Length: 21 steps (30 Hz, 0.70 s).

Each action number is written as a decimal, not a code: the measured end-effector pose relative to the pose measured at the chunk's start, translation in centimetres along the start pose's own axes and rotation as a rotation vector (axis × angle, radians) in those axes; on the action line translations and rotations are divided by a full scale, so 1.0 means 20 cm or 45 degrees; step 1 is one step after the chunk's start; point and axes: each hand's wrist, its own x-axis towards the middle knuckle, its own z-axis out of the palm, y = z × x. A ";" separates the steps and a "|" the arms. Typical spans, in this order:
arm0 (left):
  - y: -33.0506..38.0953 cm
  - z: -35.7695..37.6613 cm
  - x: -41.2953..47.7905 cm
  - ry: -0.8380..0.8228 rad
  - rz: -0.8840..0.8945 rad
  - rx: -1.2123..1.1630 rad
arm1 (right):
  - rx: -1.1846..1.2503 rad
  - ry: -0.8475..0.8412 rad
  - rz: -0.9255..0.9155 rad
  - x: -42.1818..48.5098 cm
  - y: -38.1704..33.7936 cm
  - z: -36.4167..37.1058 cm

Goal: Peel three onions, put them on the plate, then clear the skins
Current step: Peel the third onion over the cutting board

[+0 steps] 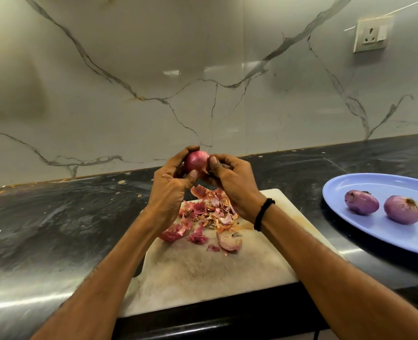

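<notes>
Stained white rectangular chopping board (203, 271) lies on the black stone worktop (56, 217) and carries a heap of dry pink onion skins (208, 217). Above the board, both hands grip one round red onion (196, 161): the left hand (171, 185) cups it with curled fingers and the right hand (232, 177) pinches its side. Right of the board, two peeled purple onions (361, 201) (403, 209) sit on an oval blue plastic plate (387, 185).

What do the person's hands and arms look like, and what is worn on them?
The left hand and right hand are bare: no gloves, no rings visible. Both forearms are uncovered; no sleeve shows. The right wrist wears a thick black band, like a cord or hair tie. No watch appears.
</notes>
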 end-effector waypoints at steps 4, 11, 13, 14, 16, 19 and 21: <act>0.01 0.00 0.00 0.033 0.001 0.007 | 0.159 -0.060 0.120 0.00 -0.01 0.00; 0.00 0.00 0.00 0.071 -0.052 0.067 | 0.089 -0.061 0.021 0.01 0.02 -0.01; 0.00 0.00 0.00 0.104 -0.030 0.092 | 0.106 -0.080 0.013 0.00 0.02 -0.01; 0.01 0.00 0.00 0.121 -0.025 0.081 | 0.112 -0.093 0.015 0.00 0.02 -0.01; 0.01 0.00 0.00 0.144 -0.029 0.023 | 0.104 -0.119 0.003 0.00 0.02 -0.01; 0.01 0.01 0.00 0.164 -0.002 0.009 | 0.063 -0.137 -0.051 0.00 0.02 0.00; 0.00 0.01 0.00 0.203 0.018 0.043 | 0.038 -0.145 -0.065 -0.01 0.03 0.01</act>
